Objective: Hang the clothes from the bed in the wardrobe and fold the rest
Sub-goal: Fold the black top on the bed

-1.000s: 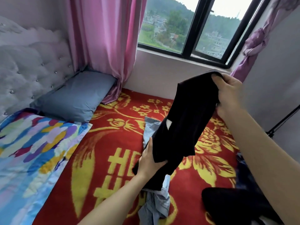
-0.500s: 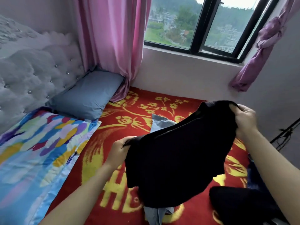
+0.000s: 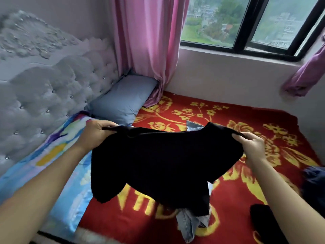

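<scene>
Black garment [image 3: 158, 164] now stretched wide, perhaps ribbed, pinched by left hand [image 3: 95, 136] and right hand [image 3: 253, 147]

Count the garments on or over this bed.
4: black top held up; denim garment beneath it; dark blue garment at right edge; black garment bottom right. Others may be hidden.

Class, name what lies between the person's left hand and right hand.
The black garment, spread out: the left hand grips one top corner and the right hand grips the other. The head view shows it.
</scene>
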The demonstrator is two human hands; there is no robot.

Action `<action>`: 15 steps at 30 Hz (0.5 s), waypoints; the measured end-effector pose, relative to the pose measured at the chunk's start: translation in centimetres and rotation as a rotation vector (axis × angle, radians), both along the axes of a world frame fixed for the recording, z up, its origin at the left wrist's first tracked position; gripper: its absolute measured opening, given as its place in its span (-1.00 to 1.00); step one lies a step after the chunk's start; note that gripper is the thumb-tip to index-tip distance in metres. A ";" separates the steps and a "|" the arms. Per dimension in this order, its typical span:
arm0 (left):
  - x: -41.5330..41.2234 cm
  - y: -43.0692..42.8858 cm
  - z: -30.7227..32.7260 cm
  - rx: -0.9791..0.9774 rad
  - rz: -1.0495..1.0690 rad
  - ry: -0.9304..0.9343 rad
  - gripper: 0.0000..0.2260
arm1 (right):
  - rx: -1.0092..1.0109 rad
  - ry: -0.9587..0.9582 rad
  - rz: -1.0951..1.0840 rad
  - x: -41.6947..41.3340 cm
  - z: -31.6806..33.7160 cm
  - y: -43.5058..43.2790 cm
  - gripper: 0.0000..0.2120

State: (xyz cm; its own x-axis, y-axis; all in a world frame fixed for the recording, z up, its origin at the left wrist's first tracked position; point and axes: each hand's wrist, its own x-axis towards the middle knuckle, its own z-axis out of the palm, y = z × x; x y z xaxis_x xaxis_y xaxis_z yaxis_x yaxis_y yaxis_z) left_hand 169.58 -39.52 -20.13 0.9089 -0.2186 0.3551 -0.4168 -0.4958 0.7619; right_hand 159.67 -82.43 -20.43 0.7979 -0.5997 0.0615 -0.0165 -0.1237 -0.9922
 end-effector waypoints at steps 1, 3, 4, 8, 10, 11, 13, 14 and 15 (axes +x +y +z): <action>0.3 1.2 0.7 0.000 0.006 -0.014 -0.74 | -0.019 -0.024 -0.022 -0.5 0.7 1.2 -0.91; 0.6 3.3 1.9 -0.047 -0.006 -0.012 -0.79 | -0.057 -0.066 -0.049 -1.6 2.1 3.4 -0.86; 0.3 4.4 2.8 -0.054 -0.019 -0.019 -0.78 | -0.065 -0.094 -0.077 -2.3 2.9 4.9 -0.84; -0.7 9.0 6.6 -0.110 -0.064 -0.065 -0.54 | -0.163 -0.259 -0.220 -5.1 5.6 10.6 -0.82; -1.4 11.4 9.2 -0.158 -0.074 -0.130 -0.43 | -0.215 -0.354 -0.342 -6.6 6.8 13.7 -0.81; -1.6 12.5 10.6 -0.183 -0.077 -0.165 -0.38 | -0.231 -0.395 -0.404 -7.2 7.6 14.9 -0.80; -2.0 14.9 13.2 -0.204 -0.099 -0.248 -0.37 | -0.250 -0.452 -0.510 -8.0 9.2 17.2 -0.79; -2.0 16.0 14.4 -0.206 -0.110 -0.288 -0.40 | -0.274 -0.473 -0.546 -8.5 9.9 18.1 -0.78; -2.1 16.8 15.3 -0.198 -0.116 -0.307 -0.44 | -0.297 -0.484 -0.565 -8.8 10.6 18.6 -0.79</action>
